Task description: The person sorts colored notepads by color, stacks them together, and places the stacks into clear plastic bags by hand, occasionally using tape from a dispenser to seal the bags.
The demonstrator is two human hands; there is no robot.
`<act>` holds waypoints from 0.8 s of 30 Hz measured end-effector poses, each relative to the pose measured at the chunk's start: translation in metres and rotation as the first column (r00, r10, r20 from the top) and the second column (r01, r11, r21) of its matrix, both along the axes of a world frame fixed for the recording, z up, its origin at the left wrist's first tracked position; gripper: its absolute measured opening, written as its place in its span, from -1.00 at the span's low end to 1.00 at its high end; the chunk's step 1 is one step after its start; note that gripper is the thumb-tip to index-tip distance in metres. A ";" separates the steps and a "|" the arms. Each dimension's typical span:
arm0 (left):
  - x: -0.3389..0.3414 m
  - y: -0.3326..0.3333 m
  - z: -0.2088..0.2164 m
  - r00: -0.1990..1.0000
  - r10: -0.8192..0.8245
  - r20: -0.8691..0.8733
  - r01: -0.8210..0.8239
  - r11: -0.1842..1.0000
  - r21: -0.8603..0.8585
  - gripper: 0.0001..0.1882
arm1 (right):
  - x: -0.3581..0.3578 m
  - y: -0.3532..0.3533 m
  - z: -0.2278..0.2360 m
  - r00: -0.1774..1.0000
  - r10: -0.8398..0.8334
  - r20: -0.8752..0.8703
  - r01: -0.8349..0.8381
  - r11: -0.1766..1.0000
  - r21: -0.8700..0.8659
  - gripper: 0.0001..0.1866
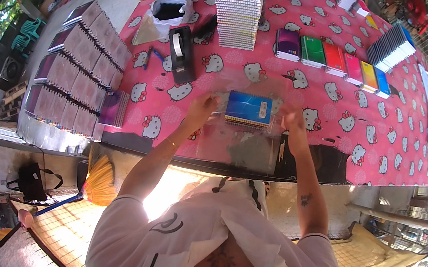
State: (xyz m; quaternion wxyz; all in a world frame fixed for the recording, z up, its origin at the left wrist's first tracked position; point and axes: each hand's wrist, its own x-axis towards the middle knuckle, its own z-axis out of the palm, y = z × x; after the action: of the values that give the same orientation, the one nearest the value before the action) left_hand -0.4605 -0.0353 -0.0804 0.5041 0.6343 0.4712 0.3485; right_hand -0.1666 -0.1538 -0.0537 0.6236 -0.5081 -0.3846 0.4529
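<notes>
A blue spiral notebook [243, 106], with a pale sticker near its right end, lies flat on the pink table in front of me. It looks to be one of a small stack, since yellowish edges show beneath it. A clear plastic sheet [248, 148] seems to lie around and under it. Just left of the notebook is my left hand [202, 108], its fingers pinched together; whatever they hold is too small or see-through to name. My right hand [295, 120] is at the notebook's right side, its fingertips smeared by motion.
A black tape dispenser [182, 54] and pens [147, 58] sit at the left. Behind them stands a tall notebook stack [235, 18]. Coloured notebooks [312, 51] form a row at the back right, beside another stack [391, 47]. Many spiral notebooks [75, 65] line the left edge.
</notes>
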 end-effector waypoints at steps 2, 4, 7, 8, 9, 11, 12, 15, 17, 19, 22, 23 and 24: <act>-0.004 0.007 -0.004 0.990 -0.014 0.142 0.035 0.989 -0.144 -0.79 | 0.001 0.008 -0.010 0.999 0.029 0.029 -0.027 0.998 -0.053 -0.69; 0.000 0.008 0.003 0.972 -0.068 0.225 0.118 0.969 -0.216 -0.77 | 0.013 0.011 -0.030 0.993 0.080 0.085 -0.059 0.972 -0.225 -0.65; 0.008 0.005 0.022 0.955 -0.196 0.221 0.252 0.932 -0.261 -0.72 | 0.023 0.014 -0.049 0.978 0.036 -0.204 -0.086 0.966 -0.242 -0.69; -0.002 0.011 0.011 0.961 -0.200 0.193 0.251 0.923 -0.293 -0.70 | 0.015 0.018 -0.044 0.975 0.058 -0.216 -0.115 0.958 -0.264 -0.71; -0.012 0.015 0.001 0.965 -0.205 0.165 0.249 0.912 -0.325 -0.68 | 0.006 0.022 -0.039 0.971 0.078 -0.228 -0.143 0.947 -0.286 -0.73; 0.001 0.012 0.005 0.949 -0.158 0.271 0.268 0.858 -0.439 -0.71 | 0.009 0.024 -0.036 0.974 0.082 -0.210 -0.151 0.929 -0.339 -0.77; 0.007 0.010 0.008 0.939 -0.129 0.320 0.281 0.824 -0.491 -0.72 | 0.011 0.026 -0.034 0.979 0.090 -0.186 -0.153 0.919 -0.363 -0.78; 0.008 0.008 0.015 0.954 -0.151 0.257 0.265 0.825 -0.499 -0.71 | 0.014 0.028 -0.033 0.982 0.129 -0.136 -0.173 0.899 -0.401 -0.80; 0.003 0.008 0.013 0.960 -0.161 0.230 0.258 0.829 -0.496 -0.74 | 0.013 0.030 -0.033 0.981 0.138 -0.139 -0.184 0.894 -0.409 -0.80; 0.003 0.009 0.014 0.960 -0.164 0.225 0.259 0.825 -0.503 -0.76 | 0.013 0.031 -0.034 0.979 0.117 -0.168 -0.178 0.893 -0.412 -0.81; 0.006 0.013 0.016 0.954 -0.151 0.260 0.267 0.822 -0.503 -0.77 | 0.021 0.026 -0.035 0.977 0.015 0.215 0.087 0.883 -0.460 -0.78; -0.008 0.014 0.005 0.955 -0.116 0.273 0.241 0.840 -0.487 -0.78 | 0.003 0.023 -0.028 0.855 -0.057 0.515 0.216 0.943 -0.255 -0.76; -0.020 0.016 -0.002 0.954 -0.076 0.290 0.212 0.856 -0.472 -0.79 | -0.027 0.009 -0.011 0.646 -0.173 0.744 0.267 0.964 -0.008 -0.72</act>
State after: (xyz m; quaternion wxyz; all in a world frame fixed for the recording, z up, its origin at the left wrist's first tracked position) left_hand -0.4802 -0.0192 -0.0829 0.7329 0.4651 0.4252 0.2565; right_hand -0.1939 -0.1449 -0.0642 0.4350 -0.7255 -0.5113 0.1520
